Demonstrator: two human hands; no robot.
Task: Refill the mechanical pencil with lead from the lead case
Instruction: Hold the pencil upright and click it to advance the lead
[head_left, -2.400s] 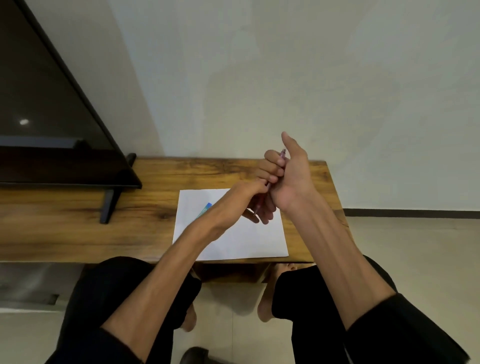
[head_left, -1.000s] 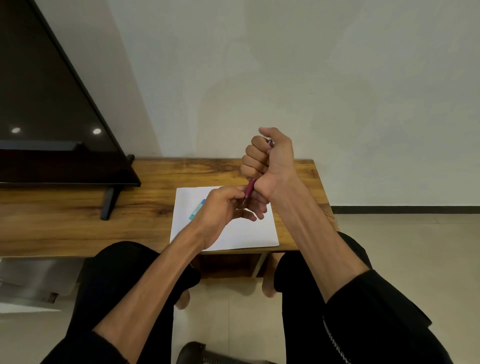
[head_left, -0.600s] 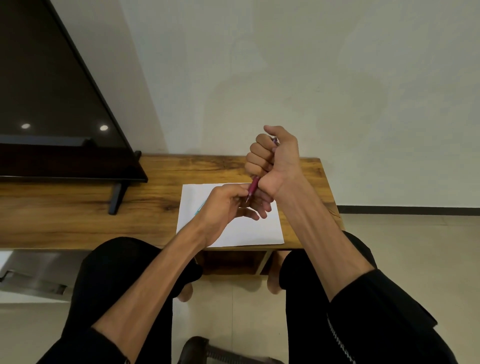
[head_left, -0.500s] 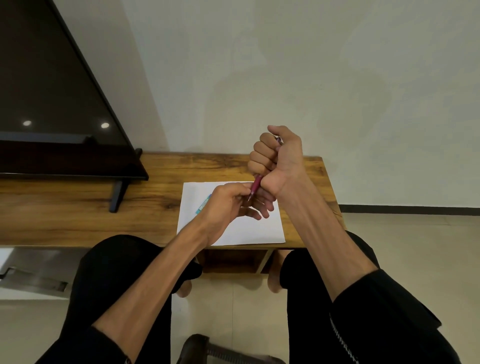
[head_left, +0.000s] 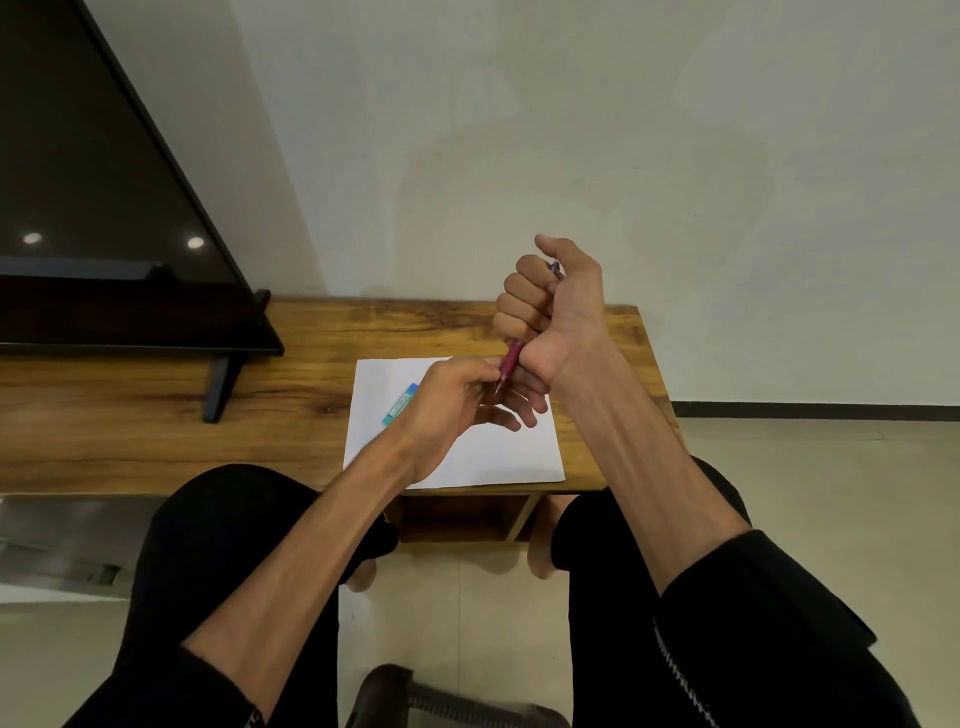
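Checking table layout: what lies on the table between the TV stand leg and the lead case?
Bare wood table, then paper under the lead case, head view.

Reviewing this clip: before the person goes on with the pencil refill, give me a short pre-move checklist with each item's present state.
1. Mechanical pencil held firmly: ok, the right hand is fisted round its barrel, tip pointing down.
2. Left hand at the tip: ok, its fingers meet the pencil's lower end.
3. Lead visible at the tip or in the fingers: cannot tell, too fine to see.
4. Lead case within reach: ok, it lies on the white paper beside the left hand.
5. Case open or closed: cannot tell.
6. Pencil's top cap on: cannot tell, the right thumb covers it.
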